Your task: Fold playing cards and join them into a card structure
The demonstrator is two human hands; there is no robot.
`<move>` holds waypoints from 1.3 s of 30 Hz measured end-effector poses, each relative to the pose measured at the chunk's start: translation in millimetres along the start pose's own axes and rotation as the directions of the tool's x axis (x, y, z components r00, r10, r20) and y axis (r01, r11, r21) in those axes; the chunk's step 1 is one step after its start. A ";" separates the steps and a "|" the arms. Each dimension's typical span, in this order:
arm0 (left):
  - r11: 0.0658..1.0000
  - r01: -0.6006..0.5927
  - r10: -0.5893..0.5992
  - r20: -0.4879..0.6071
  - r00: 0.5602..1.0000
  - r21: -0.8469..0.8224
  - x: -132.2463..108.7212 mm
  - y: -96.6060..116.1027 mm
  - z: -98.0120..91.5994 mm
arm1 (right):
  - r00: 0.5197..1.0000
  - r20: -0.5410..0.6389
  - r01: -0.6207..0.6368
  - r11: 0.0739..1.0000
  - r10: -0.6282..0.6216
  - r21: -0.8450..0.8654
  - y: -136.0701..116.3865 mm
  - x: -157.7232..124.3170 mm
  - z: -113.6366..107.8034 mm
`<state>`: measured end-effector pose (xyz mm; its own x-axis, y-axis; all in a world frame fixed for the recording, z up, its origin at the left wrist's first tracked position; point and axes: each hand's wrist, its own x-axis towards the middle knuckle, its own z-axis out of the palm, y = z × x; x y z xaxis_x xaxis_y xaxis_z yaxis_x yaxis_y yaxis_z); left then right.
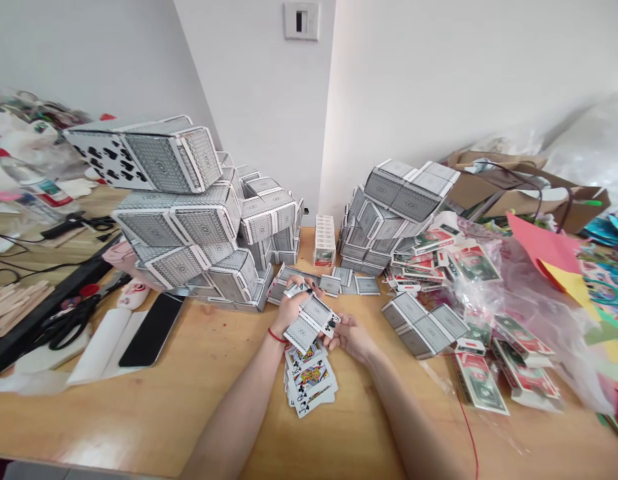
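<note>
My left hand (289,308) grips a block of folded playing cards (305,325), its grey patterned backs facing outward. At the block's right side, my right hand (349,335) pinches the edge of a playing card (333,321) with a 6 of clubs face showing. How far that card is tucked into the block cannot be made out. Below both hands a loose pile of playing cards (311,380) lies face up on the wooden table (213,393), with court cards on top. Just beyond my hands lie several small folded card pieces (343,279).
Stacks of card blocks rise at left (179,220) and right (383,207). One block (423,323) lies right of my hands. Emptied-looking card boxes (481,387) and plastic wrap crowd the right. A phone (153,330) and black scissors (79,313) lie left.
</note>
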<state>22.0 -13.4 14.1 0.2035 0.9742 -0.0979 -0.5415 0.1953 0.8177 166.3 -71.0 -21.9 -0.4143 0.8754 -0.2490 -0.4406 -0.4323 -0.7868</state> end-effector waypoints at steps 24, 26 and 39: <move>0.990 0.069 -0.039 0.229 0.973 -0.126 -6.0 -0.3 4.3 | 0.954 -0.199 0.206 0.973 -0.224 -0.109 -3.8 2.2 0.1; 0.993 0.075 -0.050 0.253 0.966 -0.091 -3.4 -3.9 1.8 | 0.910 -0.253 0.300 0.943 -0.328 -0.145 -8.2 1.0 -4.6; 0.981 -0.099 0.148 0.303 0.941 -0.169 -3.2 -2.9 -0.2 | 0.695 -0.070 0.512 0.561 -0.715 -0.651 -15.5 -6.2 -4.8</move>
<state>22.8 -17.1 12.0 0.3591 0.9115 0.2006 -0.6888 0.1138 0.7159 179.6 -68.8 -10.8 0.0829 0.9331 0.3500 0.0588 0.3460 -0.9364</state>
